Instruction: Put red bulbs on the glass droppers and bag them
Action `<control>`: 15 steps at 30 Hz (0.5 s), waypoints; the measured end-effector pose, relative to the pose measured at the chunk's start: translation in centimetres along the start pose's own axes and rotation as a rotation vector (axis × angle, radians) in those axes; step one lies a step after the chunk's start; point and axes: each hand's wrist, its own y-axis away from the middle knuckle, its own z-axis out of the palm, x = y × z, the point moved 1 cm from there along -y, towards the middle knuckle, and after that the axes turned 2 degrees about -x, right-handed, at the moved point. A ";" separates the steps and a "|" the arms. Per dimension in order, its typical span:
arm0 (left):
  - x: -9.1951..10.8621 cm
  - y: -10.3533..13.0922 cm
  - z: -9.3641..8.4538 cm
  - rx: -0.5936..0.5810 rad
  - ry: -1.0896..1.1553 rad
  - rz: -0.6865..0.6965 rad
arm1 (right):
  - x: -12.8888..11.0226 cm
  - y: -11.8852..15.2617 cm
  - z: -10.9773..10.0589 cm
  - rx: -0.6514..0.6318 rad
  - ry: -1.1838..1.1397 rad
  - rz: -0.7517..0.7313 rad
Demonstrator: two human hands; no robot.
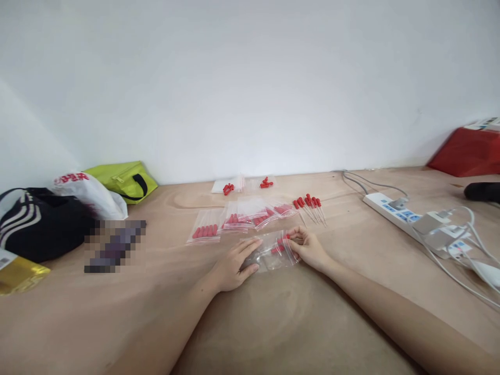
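A clear zip bag point(262, 256) lies flat on the table in front of me, with several red rubber dropper bulbs point(278, 249) showing inside near its right end. My left hand point(236, 263) rests on the bag's left end, fingers stretched out and thumb apart. At the zip end, my right hand point(307, 248) is closed in a pinch on a red-bulbed dropper point(288, 237), partly hidden by the fingers. Just behind that hand lies a group of red-bulbed glass droppers point(308, 202), thin tubes pointing toward me.
Filled zip bags point(205, 230) overlap behind my hands; two more groups of red bulbs point(228, 188) lie near the wall. A power strip point(394, 211) with plugs and loose cables is at right. A green bag point(121, 177), a black bag point(42, 224) and a blurred-out item stand left.
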 end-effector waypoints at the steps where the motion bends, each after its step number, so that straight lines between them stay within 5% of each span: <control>1: 0.0 0.0 0.0 -0.001 -0.001 0.000 | 0.2 -0.1 0.1 -0.017 0.039 -0.018; 8: -0.1 -0.1 0.1 0.010 0.001 0.027 | 0.7 -0.7 -0.4 -0.077 0.383 -0.154; 15: 0.0 -0.1 -0.1 0.005 0.001 0.024 | 0.1 -0.6 -0.9 -0.004 0.546 -0.242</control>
